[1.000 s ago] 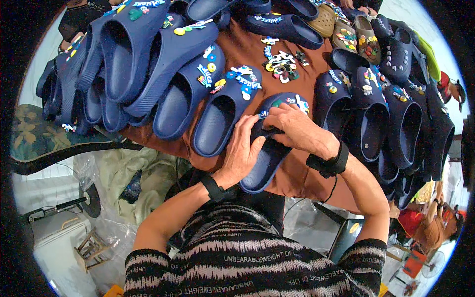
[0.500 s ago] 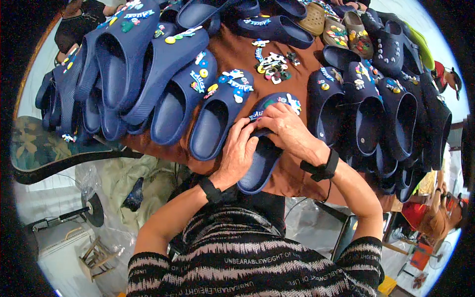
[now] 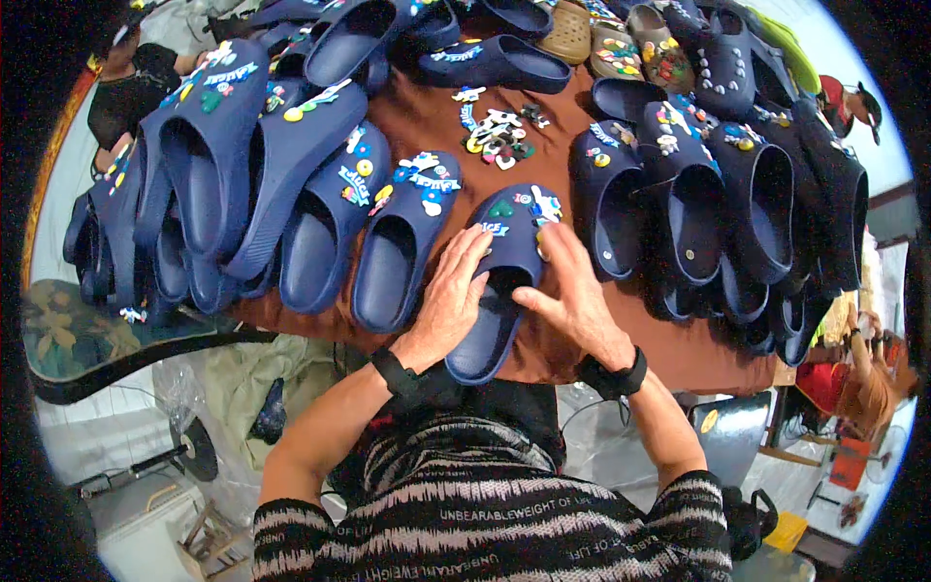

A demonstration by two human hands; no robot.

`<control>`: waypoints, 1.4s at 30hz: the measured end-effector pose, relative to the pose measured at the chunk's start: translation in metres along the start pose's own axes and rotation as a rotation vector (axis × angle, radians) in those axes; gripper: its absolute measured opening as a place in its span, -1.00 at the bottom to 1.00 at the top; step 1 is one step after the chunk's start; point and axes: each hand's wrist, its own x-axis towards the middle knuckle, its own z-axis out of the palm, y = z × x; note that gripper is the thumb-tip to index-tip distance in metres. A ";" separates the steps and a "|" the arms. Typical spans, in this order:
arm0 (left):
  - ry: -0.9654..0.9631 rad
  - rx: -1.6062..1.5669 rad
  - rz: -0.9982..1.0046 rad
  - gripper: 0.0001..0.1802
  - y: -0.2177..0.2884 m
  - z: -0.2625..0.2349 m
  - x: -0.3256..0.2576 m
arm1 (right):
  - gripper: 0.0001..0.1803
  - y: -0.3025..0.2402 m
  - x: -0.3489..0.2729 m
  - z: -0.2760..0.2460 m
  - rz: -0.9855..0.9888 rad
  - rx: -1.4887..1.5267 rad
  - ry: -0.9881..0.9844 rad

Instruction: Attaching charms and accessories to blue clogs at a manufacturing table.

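A navy blue clog (image 3: 514, 254) lies upright on the brown cloth in front of me, its opening toward me. Charms sit on its toe: a green one, a white-and-blue figure and a lettered ribbon. My left hand (image 3: 450, 296) holds the clog's left side, fingers along the outer wall and thumb by the opening. On the other side, my right hand (image 3: 579, 303) is open, thumb and fingers apart, its fingertips slightly blurred near the clog's right edge. Past the toe lies a pile of loose charms (image 3: 499, 139), mostly black-and-white.
Navy clogs with charms (image 3: 398, 267) stand in a stacked row at my left. More dark clogs (image 3: 693, 218) line the right. A tan clog (image 3: 565, 35) is at the back. The brown cloth (image 3: 567, 354) ends at the table's near edge. Other people are at the far left and right.
My right hand has come off the clog's toe and opened at its right side, uncovering the charms. My left hand stays at the left side. The whole view has shifted a little.
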 end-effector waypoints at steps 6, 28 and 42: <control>0.051 -0.033 -0.071 -0.39 0.002 -0.001 -0.005 | -0.08 0.000 0.007 -0.003 -0.104 0.059 -0.048; 0.071 -0.024 -0.096 -0.38 0.006 0.005 -0.004 | -0.47 0.016 0.026 0.017 0.228 0.383 0.303; 0.118 -0.123 -0.201 -0.39 0.011 0.009 -0.023 | -0.07 -0.059 -0.042 0.009 0.442 0.330 -0.040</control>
